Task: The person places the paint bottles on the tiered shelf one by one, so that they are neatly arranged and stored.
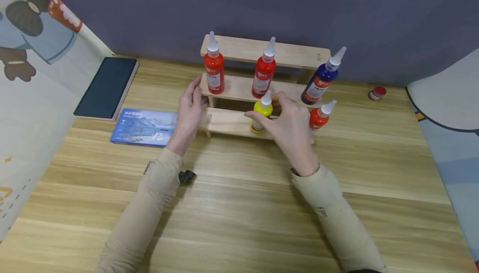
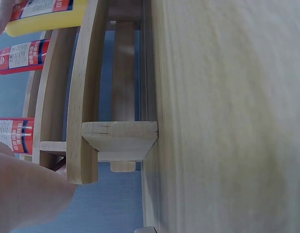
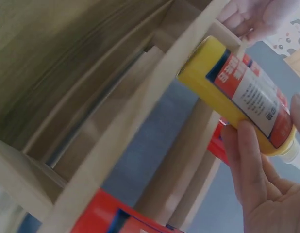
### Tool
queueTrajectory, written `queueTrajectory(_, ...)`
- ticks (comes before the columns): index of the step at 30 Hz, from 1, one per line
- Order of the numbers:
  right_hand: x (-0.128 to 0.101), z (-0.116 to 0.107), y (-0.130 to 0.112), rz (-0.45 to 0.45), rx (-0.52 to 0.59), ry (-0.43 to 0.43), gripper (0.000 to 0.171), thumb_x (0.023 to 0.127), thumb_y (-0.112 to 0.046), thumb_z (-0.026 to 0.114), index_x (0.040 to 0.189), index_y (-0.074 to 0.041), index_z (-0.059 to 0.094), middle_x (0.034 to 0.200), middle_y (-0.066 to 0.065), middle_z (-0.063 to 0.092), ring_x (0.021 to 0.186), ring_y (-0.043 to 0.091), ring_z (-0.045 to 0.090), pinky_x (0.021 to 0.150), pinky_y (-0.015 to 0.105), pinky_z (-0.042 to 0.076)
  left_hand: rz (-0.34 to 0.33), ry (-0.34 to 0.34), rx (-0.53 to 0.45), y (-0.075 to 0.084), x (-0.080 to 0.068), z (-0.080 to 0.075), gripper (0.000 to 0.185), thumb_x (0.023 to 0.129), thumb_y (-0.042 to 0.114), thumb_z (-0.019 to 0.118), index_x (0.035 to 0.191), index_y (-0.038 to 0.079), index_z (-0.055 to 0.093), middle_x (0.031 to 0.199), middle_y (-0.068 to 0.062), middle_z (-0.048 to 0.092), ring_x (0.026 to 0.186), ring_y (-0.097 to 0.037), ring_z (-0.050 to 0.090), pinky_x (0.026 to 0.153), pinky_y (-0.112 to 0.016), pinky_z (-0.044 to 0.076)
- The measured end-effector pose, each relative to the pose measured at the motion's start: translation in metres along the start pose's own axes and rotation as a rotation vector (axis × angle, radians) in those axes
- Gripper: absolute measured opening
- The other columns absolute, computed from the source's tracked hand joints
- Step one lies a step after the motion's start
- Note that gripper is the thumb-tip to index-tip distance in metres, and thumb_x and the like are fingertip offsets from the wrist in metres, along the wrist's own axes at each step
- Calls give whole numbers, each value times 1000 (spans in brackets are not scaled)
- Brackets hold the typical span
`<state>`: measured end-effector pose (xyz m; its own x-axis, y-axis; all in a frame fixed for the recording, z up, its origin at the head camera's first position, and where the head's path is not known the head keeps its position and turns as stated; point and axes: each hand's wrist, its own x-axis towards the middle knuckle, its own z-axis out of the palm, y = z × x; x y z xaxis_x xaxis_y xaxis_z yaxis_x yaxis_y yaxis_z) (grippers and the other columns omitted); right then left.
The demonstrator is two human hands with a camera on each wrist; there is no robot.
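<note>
A three-tier wooden display rack [image 1: 232,119] stands on the table. At its left end, my left hand [image 1: 191,108] holds the rack by the middle tier. My right hand [image 1: 290,125] has its thumb and fingers round a yellow squeeze bottle [image 1: 257,126] at the front tier. The bottle is upright, its white label showing in the right wrist view. Behind it, on the middle tier, are two red bottles [image 1: 214,73] and a dark blue bottle [image 1: 316,83], the blue one leaning in this view. Another red bottle [image 1: 318,119], partly hidden by my right hand, is at the front tier's right end.
Left of the rack lie a blue box with a mountain picture [image 1: 144,128] and a dark notebook [image 1: 106,85]. A small black object [image 1: 187,177] is beside my left sleeve. A small red-capped jar [image 1: 377,93] lies at the right. A dark blue partition [image 1: 239,6] rises behind.
</note>
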<state>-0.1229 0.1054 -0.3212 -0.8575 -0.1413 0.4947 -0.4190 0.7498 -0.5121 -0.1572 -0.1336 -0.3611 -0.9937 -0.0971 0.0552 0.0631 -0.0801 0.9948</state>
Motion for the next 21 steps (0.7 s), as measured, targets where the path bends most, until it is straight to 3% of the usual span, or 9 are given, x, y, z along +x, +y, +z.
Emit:
queueTrajectory(7,1,7,2,-3,2,16,65,70,-62,79,96,-3,65,83,7,70,64,14,64,56,26,56,-9,-2,13,-1,1,-2,45,108,17,31,152,9,32,153,-13,36,134,-26,44,108,-34,44)
queueTrajectory(17,1,8,1,-34,-34,13,67,70,-62,79,99,-3,64,85,9,69,61,16,58,51,27,48,-10,7,0,-1,3,-4,44,108,16,32,152,9,33,152,-15,38,132,-28,47,106,-34,45)
queueTrajectory(21,1,7,0,-21,-24,-7,69,71,-63,77,102,-3,64,87,9,70,63,17,60,53,27,50,-14,14,6,1,4,-4,44,108,16,33,152,9,34,151,-15,39,131,-28,48,106,-33,46)
